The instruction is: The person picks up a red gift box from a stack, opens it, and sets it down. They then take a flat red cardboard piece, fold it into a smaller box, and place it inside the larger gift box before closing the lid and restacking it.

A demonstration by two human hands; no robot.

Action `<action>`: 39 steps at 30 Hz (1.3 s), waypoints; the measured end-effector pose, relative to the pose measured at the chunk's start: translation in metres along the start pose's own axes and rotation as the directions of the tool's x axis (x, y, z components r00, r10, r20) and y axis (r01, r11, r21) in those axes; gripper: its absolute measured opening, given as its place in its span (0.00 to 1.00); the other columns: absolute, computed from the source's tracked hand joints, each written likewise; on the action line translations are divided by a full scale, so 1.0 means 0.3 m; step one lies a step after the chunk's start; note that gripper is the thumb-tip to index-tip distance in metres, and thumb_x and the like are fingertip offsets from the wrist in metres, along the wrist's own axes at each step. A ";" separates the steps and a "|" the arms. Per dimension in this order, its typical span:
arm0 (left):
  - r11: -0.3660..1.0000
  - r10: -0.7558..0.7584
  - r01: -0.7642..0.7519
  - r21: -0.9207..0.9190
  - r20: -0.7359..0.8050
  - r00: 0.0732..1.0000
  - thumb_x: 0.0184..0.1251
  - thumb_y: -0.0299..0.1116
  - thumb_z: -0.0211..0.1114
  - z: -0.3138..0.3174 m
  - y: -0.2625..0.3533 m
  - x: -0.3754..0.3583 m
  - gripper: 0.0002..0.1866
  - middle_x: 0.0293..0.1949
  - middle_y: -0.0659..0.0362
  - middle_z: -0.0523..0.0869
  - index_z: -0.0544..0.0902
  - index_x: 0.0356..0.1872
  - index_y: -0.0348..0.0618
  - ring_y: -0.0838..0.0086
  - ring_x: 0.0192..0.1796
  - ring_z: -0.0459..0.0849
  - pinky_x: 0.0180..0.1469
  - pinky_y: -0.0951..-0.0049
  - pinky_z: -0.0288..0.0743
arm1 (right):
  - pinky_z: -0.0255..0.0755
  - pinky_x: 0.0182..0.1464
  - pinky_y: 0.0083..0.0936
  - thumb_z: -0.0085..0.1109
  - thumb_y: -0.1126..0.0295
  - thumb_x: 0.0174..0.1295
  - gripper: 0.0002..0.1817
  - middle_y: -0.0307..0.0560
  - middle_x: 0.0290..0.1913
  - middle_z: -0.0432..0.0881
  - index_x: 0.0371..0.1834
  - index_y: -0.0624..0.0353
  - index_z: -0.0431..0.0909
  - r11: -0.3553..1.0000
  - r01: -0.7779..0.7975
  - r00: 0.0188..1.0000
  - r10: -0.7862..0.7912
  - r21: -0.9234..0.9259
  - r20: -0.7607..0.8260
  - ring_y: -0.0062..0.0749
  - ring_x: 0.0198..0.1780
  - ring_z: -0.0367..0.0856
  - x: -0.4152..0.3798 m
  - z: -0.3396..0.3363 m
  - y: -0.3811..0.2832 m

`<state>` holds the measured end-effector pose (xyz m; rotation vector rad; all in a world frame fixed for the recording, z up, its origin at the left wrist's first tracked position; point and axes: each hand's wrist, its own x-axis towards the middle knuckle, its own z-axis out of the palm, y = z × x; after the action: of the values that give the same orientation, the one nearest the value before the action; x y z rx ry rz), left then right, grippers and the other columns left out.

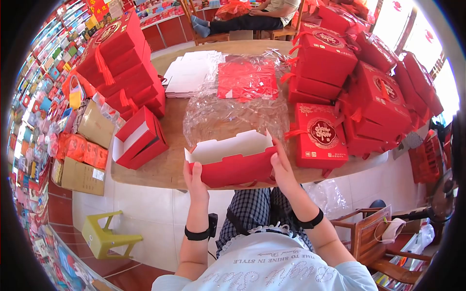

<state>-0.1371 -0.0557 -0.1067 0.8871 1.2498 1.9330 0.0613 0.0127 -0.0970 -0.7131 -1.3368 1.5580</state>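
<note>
Between my two hands is a red cardboard box with a white inside, its top open and its flaps standing up. My left hand grips its left end, with the thumb on the near face. At the right end, my right hand holds it the same way, thumb toward the near side. The box is just above the table's near edge. Left of it sits another open red box. To the right lies a finished-looking red gift box with a gold emblem and tassel.
Tall stacks of red boxes stand at the left and right of the wooden table. White flat cards, clear plastic wrap and red sheets lie further back. A green stool is on the floor. Across the table, a person sits.
</note>
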 end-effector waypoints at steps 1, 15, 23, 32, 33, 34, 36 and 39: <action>0.998 -0.055 0.055 0.015 -0.022 0.998 0.64 0.43 0.54 0.000 0.007 0.001 0.28 0.54 0.53 0.73 0.66 0.59 0.34 0.70 0.57 0.71 0.61 0.71 0.61 | 0.50 0.65 0.26 0.43 0.67 0.67 0.27 0.49 0.63 0.61 0.67 0.61 0.50 1.000 0.009 1.000 -0.009 -0.005 -0.004 0.31 0.64 0.58 0.007 0.005 -0.018; 0.982 -0.158 0.156 0.110 0.008 0.987 0.60 0.23 0.53 0.005 0.044 0.001 0.20 0.48 0.55 0.77 0.70 0.55 0.34 0.73 0.51 0.75 0.56 0.75 0.66 | 0.66 0.52 0.21 0.57 0.76 0.55 0.20 0.43 0.45 0.72 0.50 0.59 0.63 0.985 -0.121 0.977 0.096 -0.125 -0.192 0.25 0.49 0.71 0.089 0.008 -0.015; 0.672 0.353 -0.261 0.693 0.011 0.936 0.58 0.21 0.58 0.057 0.078 -0.033 0.20 0.49 0.47 0.81 0.74 0.54 0.32 0.63 0.51 0.80 0.53 0.72 0.71 | 0.72 0.52 0.28 0.61 0.75 0.53 0.14 0.56 0.47 0.79 0.43 0.65 0.77 0.641 0.147 0.905 -0.394 -0.754 -0.159 0.42 0.50 0.79 0.036 0.058 -0.077; 0.537 0.438 -0.350 0.768 0.101 0.893 0.58 0.25 0.64 0.052 0.080 -0.059 0.12 0.51 0.45 0.79 0.82 0.43 0.34 0.61 0.51 0.81 0.50 0.72 0.74 | 0.73 0.51 0.28 0.61 0.75 0.53 0.10 0.53 0.49 0.79 0.38 0.66 0.77 0.673 0.237 0.889 -0.441 -0.701 -0.122 0.41 0.49 0.79 0.008 0.039 -0.067; 0.575 0.429 -0.359 0.735 0.102 0.897 0.58 0.25 0.64 0.045 0.075 -0.062 0.11 0.51 0.45 0.79 0.82 0.43 0.34 0.62 0.50 0.81 0.50 0.72 0.74 | 0.73 0.51 0.28 0.61 0.75 0.53 0.10 0.53 0.49 0.79 0.38 0.66 0.77 0.673 0.238 0.889 -0.441 -0.700 -0.122 0.41 0.49 0.79 0.008 0.036 -0.067; 0.612 0.420 -0.367 0.701 0.104 0.901 0.59 0.25 0.63 0.040 0.074 -0.061 0.11 0.50 0.45 0.79 0.83 0.42 0.34 0.62 0.50 0.81 0.50 0.72 0.74 | 0.73 0.50 0.28 0.60 0.76 0.54 0.08 0.53 0.48 0.79 0.37 0.66 0.77 0.676 0.242 0.894 -0.433 -0.696 -0.110 0.41 0.48 0.79 0.009 0.032 -0.066; 0.645 0.407 -0.376 0.665 0.118 0.906 0.59 0.24 0.63 0.032 0.084 -0.045 0.10 0.49 0.47 0.80 0.82 0.41 0.33 0.64 0.48 0.82 0.49 0.72 0.75 | 0.73 0.49 0.29 0.58 0.77 0.55 0.07 0.54 0.48 0.79 0.36 0.66 0.77 0.678 0.244 0.900 -0.425 -0.693 -0.099 0.41 0.48 0.79 0.016 0.018 -0.074; 0.816 0.281 -0.283 0.504 0.083 0.956 0.59 0.22 0.61 0.002 0.082 -0.006 0.09 0.44 0.50 0.80 0.80 0.40 0.30 0.66 0.45 0.81 0.47 0.73 0.76 | 0.71 0.49 0.29 0.55 0.78 0.57 0.06 0.53 0.47 0.78 0.38 0.65 0.77 0.757 0.168 0.954 -0.286 -0.632 -0.089 0.41 0.48 0.78 0.040 0.008 -0.112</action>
<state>-0.1396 -0.0646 -0.0840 1.4147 1.7578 1.8323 0.0635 0.0218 -0.0626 -1.0165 -1.7393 0.8131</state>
